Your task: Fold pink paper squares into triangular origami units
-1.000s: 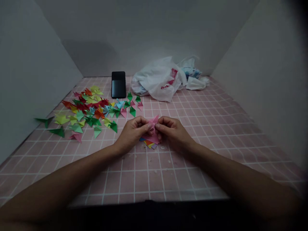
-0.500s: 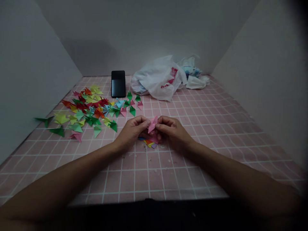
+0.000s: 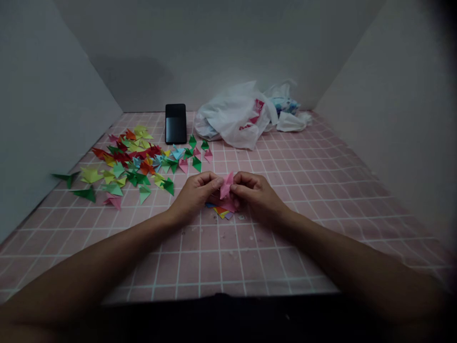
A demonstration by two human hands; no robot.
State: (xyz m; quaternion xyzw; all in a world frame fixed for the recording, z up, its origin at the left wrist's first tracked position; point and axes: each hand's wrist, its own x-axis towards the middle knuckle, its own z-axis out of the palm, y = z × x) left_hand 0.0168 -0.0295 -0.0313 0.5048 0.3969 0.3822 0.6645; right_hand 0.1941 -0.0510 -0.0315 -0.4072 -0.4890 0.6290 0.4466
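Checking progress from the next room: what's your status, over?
Left hand and right hand pinching pink folded paper. Coloured paper stack beneath. Scattered folded paper pieces off to the left, apart from the hands.

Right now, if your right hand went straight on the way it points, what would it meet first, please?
The right hand meets the folded pink paper first, which it seems to touch; the left hand lies just beyond.
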